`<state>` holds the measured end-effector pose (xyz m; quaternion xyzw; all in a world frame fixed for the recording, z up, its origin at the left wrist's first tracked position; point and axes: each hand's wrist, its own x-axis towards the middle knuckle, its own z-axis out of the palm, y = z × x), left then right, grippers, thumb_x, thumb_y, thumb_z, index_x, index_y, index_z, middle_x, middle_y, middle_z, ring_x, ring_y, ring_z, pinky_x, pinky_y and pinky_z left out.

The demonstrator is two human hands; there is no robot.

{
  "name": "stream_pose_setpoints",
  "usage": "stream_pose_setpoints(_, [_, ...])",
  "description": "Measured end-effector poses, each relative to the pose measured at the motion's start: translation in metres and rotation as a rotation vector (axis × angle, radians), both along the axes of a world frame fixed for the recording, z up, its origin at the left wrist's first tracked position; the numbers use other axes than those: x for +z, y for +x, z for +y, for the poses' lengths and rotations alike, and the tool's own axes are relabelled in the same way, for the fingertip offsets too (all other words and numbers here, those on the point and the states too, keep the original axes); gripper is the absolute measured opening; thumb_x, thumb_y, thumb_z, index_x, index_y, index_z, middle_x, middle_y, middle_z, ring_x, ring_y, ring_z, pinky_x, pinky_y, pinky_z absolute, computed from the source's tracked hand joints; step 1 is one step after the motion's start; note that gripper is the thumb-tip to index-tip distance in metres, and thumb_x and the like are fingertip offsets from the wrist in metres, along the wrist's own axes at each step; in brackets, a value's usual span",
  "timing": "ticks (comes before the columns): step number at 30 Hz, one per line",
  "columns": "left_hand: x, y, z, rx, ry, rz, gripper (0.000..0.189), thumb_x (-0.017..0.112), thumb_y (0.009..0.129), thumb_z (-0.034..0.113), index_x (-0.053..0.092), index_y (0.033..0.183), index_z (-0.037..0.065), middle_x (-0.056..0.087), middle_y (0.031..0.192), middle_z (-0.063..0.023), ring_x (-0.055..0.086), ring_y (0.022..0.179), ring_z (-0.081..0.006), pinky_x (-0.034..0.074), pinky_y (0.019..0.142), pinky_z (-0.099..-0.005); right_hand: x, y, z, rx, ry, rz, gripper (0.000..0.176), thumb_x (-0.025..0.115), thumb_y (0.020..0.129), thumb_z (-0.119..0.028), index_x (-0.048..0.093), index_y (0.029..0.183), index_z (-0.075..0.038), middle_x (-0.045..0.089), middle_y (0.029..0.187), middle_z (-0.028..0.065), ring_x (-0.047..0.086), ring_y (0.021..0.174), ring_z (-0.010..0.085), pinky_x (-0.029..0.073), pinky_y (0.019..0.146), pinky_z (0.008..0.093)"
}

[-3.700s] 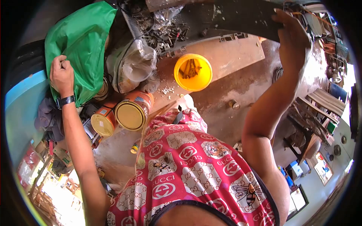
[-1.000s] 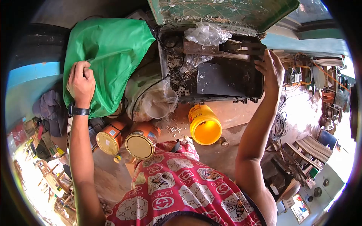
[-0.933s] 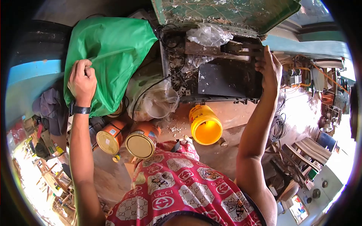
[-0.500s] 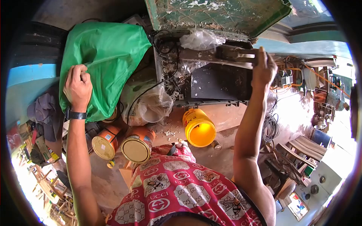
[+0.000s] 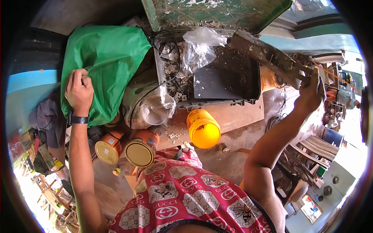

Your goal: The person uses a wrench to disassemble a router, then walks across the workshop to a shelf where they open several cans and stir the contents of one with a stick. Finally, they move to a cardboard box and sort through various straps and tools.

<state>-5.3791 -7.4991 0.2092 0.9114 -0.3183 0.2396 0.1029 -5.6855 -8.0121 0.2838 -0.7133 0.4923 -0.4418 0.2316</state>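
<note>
On the left, my left hand [image 5: 80, 90] is closed at a fold of the green plastic bag [image 5: 108, 58], with curled fingers pressed against it. My right hand [image 5: 311, 93], out to the right, grips the end of a long, dark, dusty piece [image 5: 268, 52]; its exact kind does not show. This piece slants over the right wall of a black toolbox [image 5: 254, 77]. Inside the box lie a dark flat sheet [image 5: 213, 84], crumpled clear plastic [image 5: 199, 54], shavings and small parts. The box's dusty green lid [image 5: 221, 15] stands raised behind it.
A yellow bucket [image 5: 204, 130] is tipped in front of the box. Two orange cans, one lidded in gold [image 5: 140, 153], stand near my legs, beside a clear plastic bag [image 5: 155, 108]. A black cable [image 5: 179, 64] crosses the box's left edge. Benches [image 5: 316, 147] stand at right.
My right hand has lifted the long dark piece out of the box and swung it to the right. More of the box's inside shows. My left hand stays on the green bag.
</note>
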Motion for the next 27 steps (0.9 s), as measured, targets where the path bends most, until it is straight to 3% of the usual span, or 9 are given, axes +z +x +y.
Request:
stream_pose_setpoints(6, [-0.003,0.001,0.004,0.005,-0.002,0.018,0.013,0.056,0.088,0.003,0.062,0.097,0.008,0.068,0.095,-0.0092,0.066,0.087,-0.0346,0.052,0.072,-0.0437,-0.013,-0.016,0.001,-0.079,0.099,0.003,0.046,0.071,0.094,-0.046,0.076,0.105,-0.001,0.069,0.082,0.0054,0.062,0.069,0.0121,0.045,0.058,0.0274])
stream_pose_setpoints(10, [0.003,-0.001,0.001,0.005,0.023,0.015,0.013,0.056,0.088,0.002,0.063,0.099,0.007,0.067,0.096,-0.0106,0.066,0.088,-0.0347,0.052,0.073,-0.0431,-0.026,-0.058,-0.025,-0.05,-0.018,0.335,0.053,0.072,0.088,-0.003,0.064,0.136,-0.022,0.074,0.112,0.0065,0.072,0.091,0.0238,0.058,0.081,0.0363])
stream_pose_setpoints(14, [0.026,-0.011,-0.008,-0.049,-0.157,0.147,0.021,0.061,0.089,-0.002,0.066,0.11,0.001,0.066,0.108,-0.0145,0.065,0.087,-0.0306,0.053,0.076,-0.0393,-0.008,-0.072,-0.02,-0.066,-0.148,0.022,0.025,0.072,0.097,-0.025,0.079,0.093,-0.001,0.061,0.067,0.0017,0.048,0.054,0.0079,0.033,0.047,0.0269])
stream_pose_setpoints(18, [0.051,-0.052,-0.085,-0.259,-0.275,-0.024,0.022,0.066,0.091,0.001,0.066,0.113,-0.001,0.066,0.117,-0.0166,0.064,0.094,-0.0261,0.053,0.083,-0.0372,0.006,-0.094,-0.02,-0.046,-0.115,-0.194,0.022,0.07,0.099,-0.025,0.078,0.099,-0.005,0.063,0.069,-0.0006,0.044,0.05,0.0094,0.033,0.046,0.0284])
stream_pose_setpoints(20, [0.038,-0.067,-0.125,-0.502,-0.273,0.164,0.03,0.069,0.09,0.004,0.065,0.119,0.002,0.064,0.122,-0.0154,0.062,0.085,-0.0246,0.052,0.081,-0.0354,0.01,-0.121,-0.027,-0.132,-0.654,0.618,0.02,0.072,0.096,-0.017,0.076,0.108,-0.002,0.066,0.075,0.0059,0.057,0.062,0.0118,0.047,0.055,0.0308])
stream_pose_setpoints(22, [0.022,-0.084,-0.171,-0.511,-0.221,0.446,0.047,0.072,0.086,0.007,0.059,0.131,0.002,0.06,0.13,-0.0184,0.064,0.106,-0.0318,0.052,0.092,-0.0387,0.024,-0.109,-0.008,-0.237,-0.01,0.023,0.027,0.073,0.091,-0.007,0.074,0.117,-0.005,0.07,0.079,0.0058,0.061,0.064,0.0144,0.052,0.06,0.0314])
stream_pose_setpoints(25, [-0.02,-0.082,-0.222,-0.537,-0.212,0.459,0.069,0.073,0.085,0.009,0.043,0.146,0.0,0.054,0.139,-0.0248,0.053,0.129,-0.042,0.048,0.107,-0.045,0.023,-0.132,-0.006,-0.169,-0.918,0.826,0.049,0.074,0.079,0.003,0.071,0.126,-0.011,0.075,0.089,0.0056,0.07,0.073,0.0233,0.056,0.069,0.0368])
stream_pose_setpoints(26, [-0.039,-0.078,-0.239,-0.548,-0.262,0.401,0.073,0.073,0.085,0.012,0.039,0.148,-0.004,0.05,0.142,-0.0272,0.051,0.132,-0.0432,0.046,0.109,-0.0448,0.014,-0.152,-0.019,-0.144,-0.288,0.308,0.054,0.074,0.077,0.003,0.07,0.128,-0.013,0.075,0.093,0.0062,0.071,0.078,0.0248,0.057,0.071,0.0376])
stream_pose_setpoints(27, [-0.055,-0.068,-0.251,-0.555,-0.252,0.354,0.07,0.073,0.085,0.015,0.042,0.146,0.001,0.054,0.136,-0.0255,0.059,0.118,-0.0427,0.054,0.096,-0.047,0.014,-0.166,-0.021,-0.141,-0.306,0.379,0.056,0.074,0.077,0.003,0.069,0.13,-0.014,0.075,0.094,0.0061,0.071,0.08,0.0245,0.057,0.072,0.038])
